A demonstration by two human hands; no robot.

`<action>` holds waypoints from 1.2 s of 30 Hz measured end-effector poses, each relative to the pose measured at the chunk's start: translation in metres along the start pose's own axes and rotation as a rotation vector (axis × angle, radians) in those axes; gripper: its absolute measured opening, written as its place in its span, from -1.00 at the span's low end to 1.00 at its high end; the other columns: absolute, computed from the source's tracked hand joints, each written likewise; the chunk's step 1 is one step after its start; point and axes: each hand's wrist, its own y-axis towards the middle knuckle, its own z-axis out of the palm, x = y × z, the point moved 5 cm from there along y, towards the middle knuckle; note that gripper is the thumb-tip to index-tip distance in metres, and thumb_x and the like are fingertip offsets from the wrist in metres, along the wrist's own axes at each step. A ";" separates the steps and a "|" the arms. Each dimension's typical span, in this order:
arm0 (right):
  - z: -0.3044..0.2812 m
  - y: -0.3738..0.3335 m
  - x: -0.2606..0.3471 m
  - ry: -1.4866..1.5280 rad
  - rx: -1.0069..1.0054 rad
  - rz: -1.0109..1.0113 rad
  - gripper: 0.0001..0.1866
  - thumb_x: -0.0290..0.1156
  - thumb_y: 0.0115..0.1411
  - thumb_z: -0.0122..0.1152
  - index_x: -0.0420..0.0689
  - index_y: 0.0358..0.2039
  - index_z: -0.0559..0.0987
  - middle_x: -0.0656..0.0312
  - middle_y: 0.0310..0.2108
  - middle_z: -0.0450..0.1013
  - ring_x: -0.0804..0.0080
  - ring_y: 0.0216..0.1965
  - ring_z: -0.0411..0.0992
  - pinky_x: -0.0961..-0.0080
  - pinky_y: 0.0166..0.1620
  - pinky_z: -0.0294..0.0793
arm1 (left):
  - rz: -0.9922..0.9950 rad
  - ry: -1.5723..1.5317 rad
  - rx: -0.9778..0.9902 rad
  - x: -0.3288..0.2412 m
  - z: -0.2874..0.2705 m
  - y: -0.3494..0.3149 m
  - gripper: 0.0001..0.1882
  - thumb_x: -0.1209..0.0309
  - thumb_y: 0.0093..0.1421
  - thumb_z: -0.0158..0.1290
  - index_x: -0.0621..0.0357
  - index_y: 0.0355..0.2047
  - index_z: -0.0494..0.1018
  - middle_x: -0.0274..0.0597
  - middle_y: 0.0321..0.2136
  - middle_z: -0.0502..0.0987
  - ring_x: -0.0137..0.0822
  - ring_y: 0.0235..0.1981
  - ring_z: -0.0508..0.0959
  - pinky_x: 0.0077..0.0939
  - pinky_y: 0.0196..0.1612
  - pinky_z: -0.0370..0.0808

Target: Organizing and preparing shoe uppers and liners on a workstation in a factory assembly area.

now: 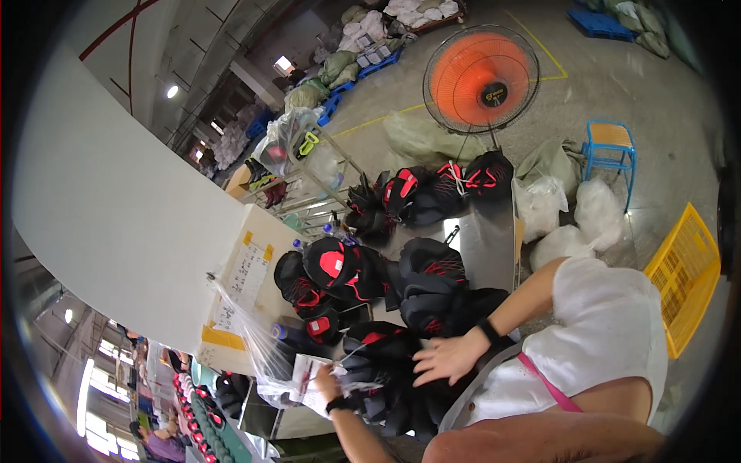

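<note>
My left hand [328, 381], a dark band on its wrist, has its fingers closed at the edge of a white printed paper [306, 372]. Clear plastic film [266, 363] hangs beside that paper. To the right, my right hand [449, 359] lies palm down with fingers spread on black pieces [386, 359] that look like shoe uppers with red trim. More black-and-red uppers [340, 266] are heaped farther along the metal table [488, 255], and another bundle [463, 181] there has white string round it.
A white carton [241, 282] with yellow tape stands left of the heap. An orange fan [482, 81] rises beyond the table. White sacks [598, 212], a blue stool [610, 143] and a yellow crate [685, 278] are at the right. A metal rack [340, 154] stands behind.
</note>
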 end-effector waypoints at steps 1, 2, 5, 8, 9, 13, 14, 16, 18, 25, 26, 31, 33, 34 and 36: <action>0.006 -0.019 -0.007 -0.062 0.094 0.057 -0.22 -0.16 -0.15 0.27 0.04 0.12 0.18 0.11 0.09 0.12 0.06 0.17 0.00 0.18 0.05 0.11 | -0.066 -0.077 -0.045 0.056 -0.023 -0.016 -0.73 0.30 0.12 -0.14 0.23 -0.37 0.46 -0.14 -0.61 0.45 -0.30 -0.62 0.43 -0.51 -0.61 0.31; 0.022 -0.046 -0.024 -0.143 0.002 0.081 -0.30 -0.20 -0.17 0.27 0.08 0.05 0.28 0.13 0.13 0.09 0.08 0.21 -0.06 0.14 0.15 -0.01 | -0.316 -0.414 0.054 0.053 -0.028 -0.026 -0.71 0.27 0.13 -0.13 0.23 -0.31 0.43 -0.22 -0.66 0.38 -0.38 -0.66 0.37 -0.57 -0.66 0.25; 0.030 -0.080 -0.033 -0.154 -0.258 0.128 -0.31 -0.28 -0.20 0.29 0.12 0.03 0.30 0.13 0.14 0.07 0.13 0.22 -0.08 0.13 0.21 -0.14 | -0.720 -0.849 -0.211 -0.001 -0.059 -0.096 -0.67 0.20 0.15 -0.12 0.24 -0.27 0.36 -0.42 -0.73 0.18 -0.56 -0.74 0.20 -0.73 -0.75 0.10; 0.020 -0.085 -0.049 -0.092 -0.362 0.321 -0.19 -0.20 -0.24 0.33 0.09 0.10 0.22 0.13 0.15 0.05 0.18 0.23 -0.10 0.09 0.18 -0.16 | -0.750 -1.121 -0.337 -0.016 -0.053 -0.141 -0.74 0.20 0.13 -0.07 0.17 -0.43 0.27 -0.37 -0.63 0.23 -0.56 -0.73 0.21 -0.73 -0.74 0.14; 0.016 -0.084 -0.055 -0.067 -0.378 0.411 -0.15 -0.17 -0.26 0.34 0.09 0.11 0.20 0.12 0.16 0.03 0.19 0.23 -0.11 0.08 0.17 -0.17 | -0.668 -1.196 -0.292 -0.028 -0.044 -0.156 -0.76 0.26 0.14 -0.08 0.21 -0.35 0.28 -0.33 -0.59 0.27 -0.56 -0.73 0.22 -0.73 -0.74 0.16; 0.018 -0.089 -0.073 0.053 -0.413 0.626 -0.02 -0.15 -0.36 0.42 0.08 0.14 0.15 0.03 0.19 -0.10 0.01 0.24 -0.22 -0.10 0.13 -0.19 | -0.503 -0.604 0.366 -0.214 0.018 -0.205 -0.53 0.51 0.04 -0.01 0.29 0.00 0.20 -0.10 -0.22 0.36 -0.46 -0.54 0.41 -0.67 -0.56 0.31; 0.020 -0.095 -0.072 0.065 -0.442 0.619 -0.01 -0.14 -0.38 0.43 0.09 0.13 0.15 0.03 0.20 -0.13 -0.03 0.24 -0.24 -0.13 0.12 -0.20 | 0.064 -0.187 0.411 -0.241 0.040 -0.203 -0.41 0.50 -0.01 0.07 0.31 0.05 0.14 0.04 -0.05 0.23 -0.24 -0.14 0.38 -0.49 -0.17 0.37; 0.026 -0.111 -0.074 0.068 -0.439 0.602 0.03 -0.13 -0.44 0.44 0.10 0.13 0.16 0.01 0.22 -0.20 -0.12 0.23 -0.27 -0.22 0.09 -0.21 | 0.078 -0.247 0.515 -0.243 0.096 -0.214 -0.23 0.45 -0.02 0.12 0.33 0.13 -0.05 0.16 0.09 -0.01 0.04 0.11 0.08 -0.37 0.13 0.11; 0.026 -0.118 -0.076 0.020 -0.320 0.666 0.02 -0.10 -0.45 0.44 0.09 0.12 0.18 -0.04 0.22 -0.21 -0.14 0.23 -0.29 -0.25 0.08 -0.20 | 0.010 -0.159 0.391 -0.210 0.143 -0.219 -0.12 0.45 -0.04 0.12 0.36 0.15 -0.22 0.24 0.13 -0.15 0.14 0.10 0.11 -0.34 0.11 0.17; 0.022 -0.113 -0.110 0.020 -0.283 0.600 -0.01 -0.23 -0.37 0.39 0.16 0.16 0.14 -0.09 0.13 -0.05 -0.03 0.07 0.07 0.12 0.04 0.12 | -0.131 0.073 0.151 -0.196 0.195 -0.224 -0.10 0.46 -0.10 0.09 0.35 0.15 -0.22 0.20 0.15 -0.06 0.15 -0.40 0.47 -0.24 -0.40 0.47; 0.016 -0.112 -0.112 -0.010 -0.287 0.538 -0.04 -0.26 -0.37 0.37 0.21 0.15 0.16 -0.08 0.10 -0.01 -0.01 0.03 0.12 0.16 -0.03 0.16 | -0.180 0.205 0.177 -0.193 0.197 -0.224 -0.15 0.46 -0.11 0.08 0.34 0.15 -0.14 0.15 0.16 -0.04 0.09 -0.52 0.50 -0.25 -0.50 0.47; -0.014 -0.121 -0.130 -0.150 -0.279 0.401 -0.11 -0.35 -0.38 0.33 0.34 0.09 0.25 0.04 -0.03 0.15 0.13 -0.10 0.20 0.28 -0.17 0.18 | -0.098 0.493 0.230 -0.198 0.189 -0.217 -0.59 0.48 -0.09 0.03 0.06 -0.15 0.40 0.09 0.15 0.01 -0.09 -0.62 0.52 -0.36 -0.58 0.46; -0.020 -0.124 -0.131 -0.174 -0.288 0.396 -0.15 -0.38 -0.37 0.32 0.36 0.06 0.30 0.10 -0.05 0.17 0.17 -0.11 0.18 0.31 -0.18 0.16 | -0.143 0.555 0.359 -0.188 0.198 -0.218 -0.74 0.35 -0.12 0.14 -0.03 -0.34 0.45 0.11 0.16 -0.03 -0.04 -0.53 0.53 -0.32 -0.51 0.48; -0.021 -0.125 -0.130 -0.200 -0.272 0.369 -0.17 -0.39 -0.38 0.32 0.37 0.04 0.33 0.12 -0.07 0.18 0.20 -0.12 0.18 0.32 -0.18 0.15 | -0.100 0.498 0.367 -0.188 0.198 -0.217 -0.85 0.30 -0.11 0.15 0.00 -0.50 0.48 0.08 0.17 -0.03 -0.04 -0.55 0.52 -0.32 -0.51 0.47; -0.024 -0.126 -0.129 -0.213 -0.305 0.337 -0.30 -0.48 -0.35 0.24 0.34 -0.07 0.44 0.24 -0.18 0.23 0.28 -0.17 0.17 0.37 -0.16 0.10 | 0.005 0.348 0.253 -0.186 0.182 -0.220 -0.82 0.29 -0.05 0.11 0.10 -0.65 0.47 -0.13 0.05 0.23 -0.12 -0.56 0.52 -0.33 -0.49 0.46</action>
